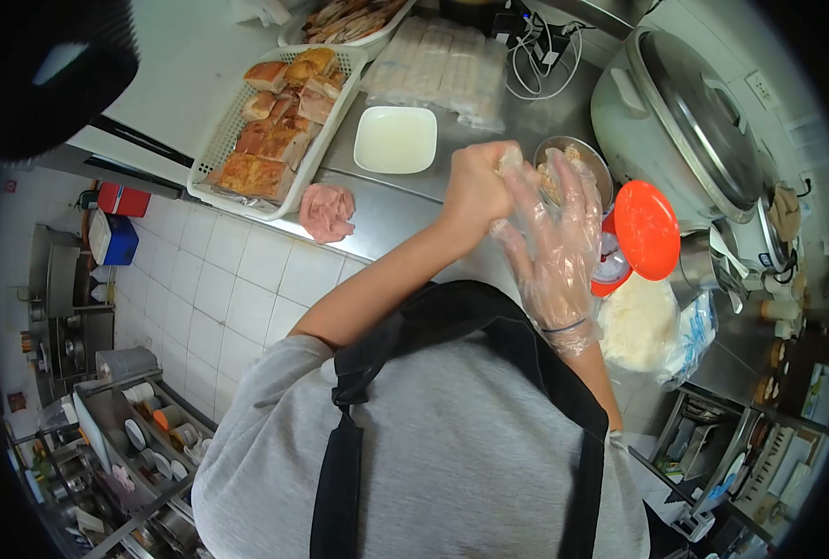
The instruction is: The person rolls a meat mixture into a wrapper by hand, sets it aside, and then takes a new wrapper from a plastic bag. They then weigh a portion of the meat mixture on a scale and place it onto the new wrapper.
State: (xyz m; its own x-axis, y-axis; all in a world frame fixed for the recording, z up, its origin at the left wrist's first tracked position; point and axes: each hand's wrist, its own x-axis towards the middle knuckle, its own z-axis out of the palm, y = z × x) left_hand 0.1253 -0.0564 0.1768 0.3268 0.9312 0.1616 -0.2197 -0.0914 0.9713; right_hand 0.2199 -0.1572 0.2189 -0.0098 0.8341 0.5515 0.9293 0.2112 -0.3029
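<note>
Nearest, the person is wearing a grey shirt [470, 438] crossed by black straps [335, 484], and both arms are reaching over the metal bench [344, 186]. On the near right, a clear bag of pale food [636, 321] is lying beside a blue-and-white packet [692, 337].

Farther in, the right hand [556, 244] is wearing a clear plastic glove [573, 279] with a dark band at the wrist; its fingers are stretching out and standing apart, gripping nothing visible. The left hand [482, 186], bare, is curling its fingers into a closed fist right against the glove; whether they are holding anything is hidden. A red lid [647, 230] is leaning over a red container [610, 279] just right of the gloved hand. On the left, a crumpled pink cloth [327, 212] is lying near the front edge.

Beyond the hands, a metal bowl [602, 168] is holding shredded food [573, 154], partly covered by the gloved fingers. A square white dish [396, 140] is sitting left of it, and a white tray [319, 156] of browned meat pieces [256, 175] is standing farther left. A large cooker [619, 121] is filling the far right, while wrapped packs [433, 61] and white cables [577, 65] are lying at the far side.
</note>
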